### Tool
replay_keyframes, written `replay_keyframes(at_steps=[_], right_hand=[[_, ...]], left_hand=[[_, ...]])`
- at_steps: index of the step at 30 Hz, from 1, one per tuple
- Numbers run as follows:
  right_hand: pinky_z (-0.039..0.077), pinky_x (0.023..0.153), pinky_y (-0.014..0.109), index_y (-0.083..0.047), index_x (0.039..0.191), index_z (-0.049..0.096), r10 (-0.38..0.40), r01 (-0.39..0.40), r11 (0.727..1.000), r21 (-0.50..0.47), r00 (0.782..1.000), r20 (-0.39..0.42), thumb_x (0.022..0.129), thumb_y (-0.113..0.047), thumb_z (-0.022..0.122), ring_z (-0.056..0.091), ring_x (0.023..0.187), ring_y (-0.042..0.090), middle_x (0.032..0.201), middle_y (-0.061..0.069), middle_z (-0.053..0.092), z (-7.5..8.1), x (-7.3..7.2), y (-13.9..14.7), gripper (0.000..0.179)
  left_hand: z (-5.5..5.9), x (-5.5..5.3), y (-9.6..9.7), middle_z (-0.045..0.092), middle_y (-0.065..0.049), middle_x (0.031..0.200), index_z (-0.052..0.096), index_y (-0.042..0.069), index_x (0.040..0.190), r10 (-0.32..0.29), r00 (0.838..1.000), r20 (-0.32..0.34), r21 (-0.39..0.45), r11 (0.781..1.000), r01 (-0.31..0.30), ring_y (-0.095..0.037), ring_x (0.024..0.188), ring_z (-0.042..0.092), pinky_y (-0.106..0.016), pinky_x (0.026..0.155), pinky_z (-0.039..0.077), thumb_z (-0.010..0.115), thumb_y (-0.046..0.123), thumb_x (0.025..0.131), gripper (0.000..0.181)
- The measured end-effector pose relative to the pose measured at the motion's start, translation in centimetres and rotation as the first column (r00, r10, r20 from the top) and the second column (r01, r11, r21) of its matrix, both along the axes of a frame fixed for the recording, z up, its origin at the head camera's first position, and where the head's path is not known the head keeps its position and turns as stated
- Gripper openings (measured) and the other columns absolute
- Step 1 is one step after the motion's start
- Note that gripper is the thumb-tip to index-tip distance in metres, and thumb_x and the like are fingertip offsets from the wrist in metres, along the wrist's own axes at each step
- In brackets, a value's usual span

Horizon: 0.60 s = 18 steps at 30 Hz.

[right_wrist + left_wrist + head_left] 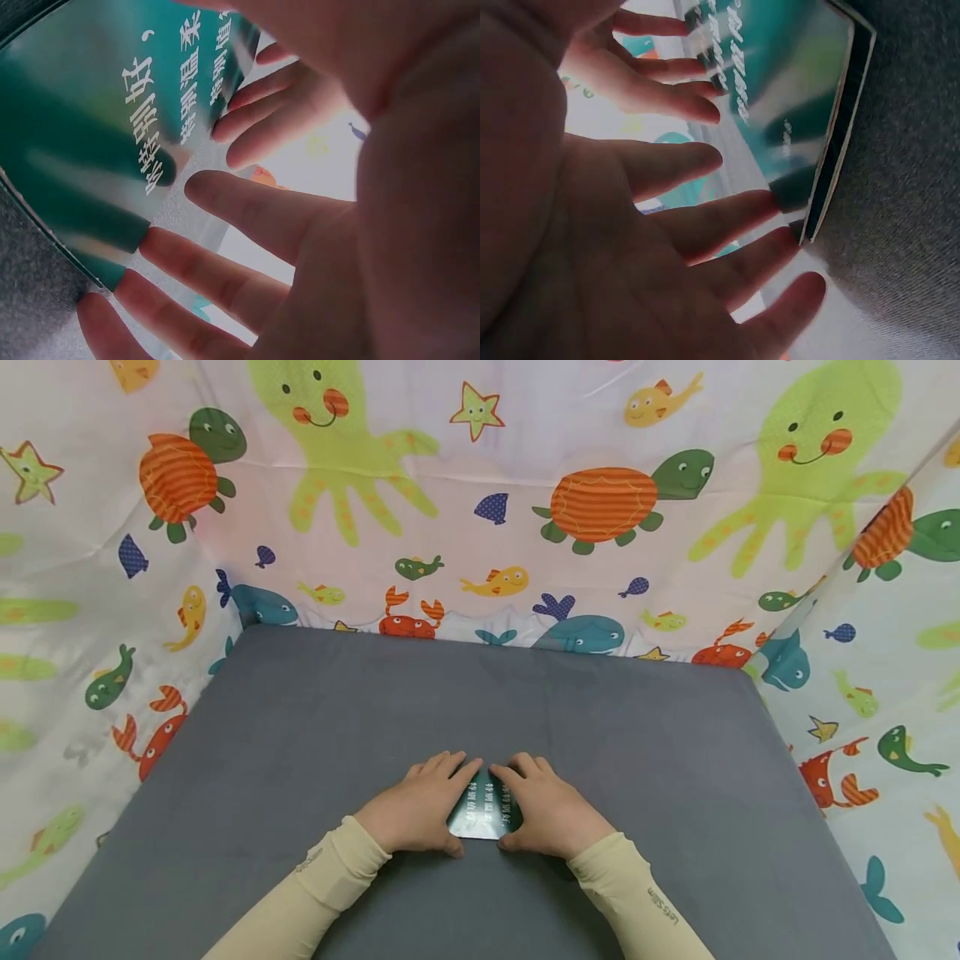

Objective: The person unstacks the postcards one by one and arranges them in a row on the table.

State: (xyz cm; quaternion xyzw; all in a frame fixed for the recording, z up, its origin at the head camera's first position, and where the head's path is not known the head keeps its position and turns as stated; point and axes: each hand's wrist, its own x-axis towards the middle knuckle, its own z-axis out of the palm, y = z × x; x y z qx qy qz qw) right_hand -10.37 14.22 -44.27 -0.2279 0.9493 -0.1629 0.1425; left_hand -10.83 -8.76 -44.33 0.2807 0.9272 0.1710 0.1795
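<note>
A flat, glossy green card-like piece [478, 818] with white Chinese characters lies between both hands on the grey table. Two thin layers show along its edge in the left wrist view. To its left, my left hand [422, 803] has its fingers spread and fairly straight, with fingertips at the far corner. My right hand [557, 810] mirrors this on the other side, its fingertips along the piece's edge [82, 187] and its thumb by the near edge in the head view. The hands partly cover both sides of the piece.
The grey cloth-covered table [360, 710] spreads around the hands. White curtains [480, 552] printed with sea animals stand along its back and both sides.
</note>
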Motion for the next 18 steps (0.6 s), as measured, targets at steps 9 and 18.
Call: replay_keyframes(at_steps=[9,18], right_hand=[[0.059,0.100,0.047,-0.009,0.156,0.056,0.023,-0.023,0.999,-0.028,1.000,-0.018,0.078,-0.031,0.098,0.052,0.132,0.030,0.145,0.009,0.056,-0.12,0.10,0.18,0.091],[0.060,0.098,0.045,-0.011,0.156,0.057,0.026,-0.027,1.000,-0.015,1.000,-0.006,0.079,-0.029,0.096,0.051,0.131,0.027,0.144,0.007,0.056,0.01,0.02,-0.13,0.088]], left_hand=[[-0.24,-0.31,0.07,0.053,-0.012,0.162,0.042,0.008,0.165,-0.029,0.996,-0.087,0.003,1.000,0.029,-0.035,0.148,0.052,-0.058,0.120,0.047,0.094,0.034,0.085,0.099],[-0.23,-0.41,-0.01,0.057,-0.011,0.143,0.049,0.008,0.162,-0.067,0.988,-0.140,-0.014,0.998,0.066,-0.028,0.125,0.056,-0.049,0.108,0.053,0.094,0.037,0.082,0.096]])
